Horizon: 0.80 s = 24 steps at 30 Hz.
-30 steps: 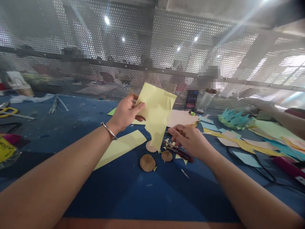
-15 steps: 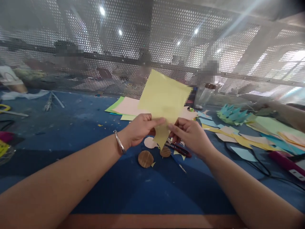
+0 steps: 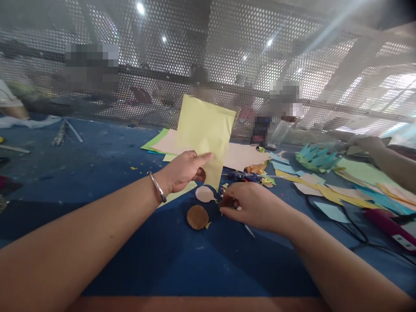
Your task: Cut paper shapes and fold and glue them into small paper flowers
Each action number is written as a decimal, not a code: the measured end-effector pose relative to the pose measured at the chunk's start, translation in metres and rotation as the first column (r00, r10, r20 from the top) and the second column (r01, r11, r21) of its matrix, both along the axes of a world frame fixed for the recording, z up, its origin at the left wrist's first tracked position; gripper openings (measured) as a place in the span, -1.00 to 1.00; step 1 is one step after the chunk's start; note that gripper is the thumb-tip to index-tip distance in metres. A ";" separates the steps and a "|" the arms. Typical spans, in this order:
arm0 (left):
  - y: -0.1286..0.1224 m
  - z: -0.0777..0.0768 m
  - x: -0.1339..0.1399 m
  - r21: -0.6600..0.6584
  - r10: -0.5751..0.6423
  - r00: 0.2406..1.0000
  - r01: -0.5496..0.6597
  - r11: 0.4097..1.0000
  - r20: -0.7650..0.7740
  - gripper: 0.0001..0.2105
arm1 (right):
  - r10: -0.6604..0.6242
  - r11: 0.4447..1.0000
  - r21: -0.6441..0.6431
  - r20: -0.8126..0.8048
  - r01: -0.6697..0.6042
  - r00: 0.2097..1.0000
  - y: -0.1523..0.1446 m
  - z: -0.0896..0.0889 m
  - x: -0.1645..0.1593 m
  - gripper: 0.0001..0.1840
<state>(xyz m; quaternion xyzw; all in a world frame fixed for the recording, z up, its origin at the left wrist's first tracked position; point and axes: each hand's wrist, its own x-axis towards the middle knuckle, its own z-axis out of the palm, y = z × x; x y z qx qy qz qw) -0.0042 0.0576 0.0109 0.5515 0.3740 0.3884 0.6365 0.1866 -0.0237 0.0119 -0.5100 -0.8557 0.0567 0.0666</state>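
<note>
My left hand (image 3: 188, 171), a silver bangle at its wrist, pinches a pale yellow sheet of paper (image 3: 205, 128) between thumb and fingers. The sheet stands tilted above the table and narrows to a point at its bottom. To the right and lower, my right hand (image 3: 248, 203) is down at the table with its fingers curled. It covers the spot where a second wooden disc and red-handled scissors lay, and what is in its fingers is hidden. Between the hands lie a round wooden disc (image 3: 197, 217) and a pale pink paper circle (image 3: 204, 194).
Stacked coloured paper (image 3: 245, 157) lies behind the hands. To the right are paper strips (image 3: 328, 190), a blue paper crown (image 3: 316, 158), black cables and a magenta power strip (image 3: 386, 225). Another person's arm (image 3: 393, 151) reaches in at right. A perforated metal screen (image 3: 156, 82) stands behind.
My right hand has let go of the yellow sheet and dropped to the table, over the second wooden disc. My left hand has shifted slightly left with the sheet.
</note>
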 end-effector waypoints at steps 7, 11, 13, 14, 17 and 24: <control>-0.005 -0.003 0.004 0.050 0.014 0.995 -0.009 0.999 -0.103 -0.71 | -0.047 0.990 0.116 -0.229 0.075 0.972 0.005 0.004 0.010 -0.70; -0.014 -0.001 0.008 0.010 -0.070 0.990 0.072 0.997 -0.126 -0.73 | -0.058 0.974 0.188 -0.331 0.126 0.942 0.009 0.001 0.012 -0.71; -0.019 0.001 0.010 -0.016 -0.117 0.986 0.116 0.993 -0.117 -0.73 | -0.033 0.971 0.213 -0.331 0.109 0.943 0.012 -0.001 0.012 -0.69; -0.021 0.001 0.011 -0.025 -0.130 0.985 0.128 0.991 -0.114 -0.73 | -0.018 0.969 0.226 -0.324 0.096 0.946 0.012 -0.002 0.012 -0.69; -0.023 0.001 0.013 -0.040 -0.140 0.985 0.136 0.990 -0.101 -0.71 | 0.013 0.961 0.269 -0.299 0.071 0.954 0.014 -0.005 0.012 -0.68; -0.022 -0.001 0.017 -0.110 -0.156 0.988 0.155 0.982 0.000 -0.77 | 0.008 0.941 0.325 -0.284 0.088 0.959 0.013 -0.006 0.011 -0.70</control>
